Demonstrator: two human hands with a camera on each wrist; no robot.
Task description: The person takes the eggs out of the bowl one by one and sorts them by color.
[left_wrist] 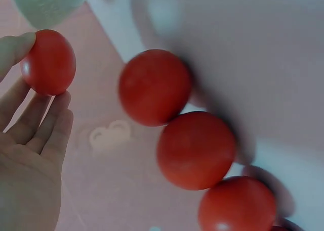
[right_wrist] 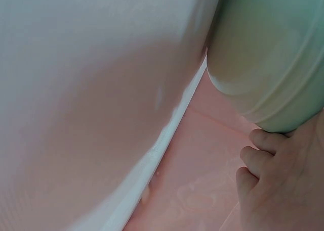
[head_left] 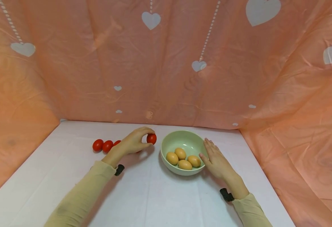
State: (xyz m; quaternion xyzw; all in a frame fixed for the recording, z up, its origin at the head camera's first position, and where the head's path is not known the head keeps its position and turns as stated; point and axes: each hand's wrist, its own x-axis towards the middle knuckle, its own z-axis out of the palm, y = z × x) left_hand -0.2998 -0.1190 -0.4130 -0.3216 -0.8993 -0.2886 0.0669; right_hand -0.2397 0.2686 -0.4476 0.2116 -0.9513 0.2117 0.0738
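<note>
My left hand [head_left: 134, 142] pinches a small, smooth red tomato [head_left: 151, 138] between thumb and fingertips, just left of the bowl and above the table. In the left wrist view that tomato [left_wrist: 49, 62] shows whole between the thumb and straightish fingers. A pale green bowl [head_left: 168, 140] stands upright with several yellow-brown eggs [head_left: 185, 164] in its bottom. Against the bowl's right side rests my right hand [head_left: 218, 162], fingers extended and thumb by the rim. The right wrist view has these fingers [right_wrist: 260, 155] touching the bowl's outer wall [right_wrist: 273, 54].
More tomatoes [head_left: 98, 145] lie in a row left of the bowl, partly hidden by my left hand and wrist. A white cloth covers the table [head_left: 126, 201]. Orange curtains with hearts [head_left: 168, 94] enclose its back and sides.
</note>
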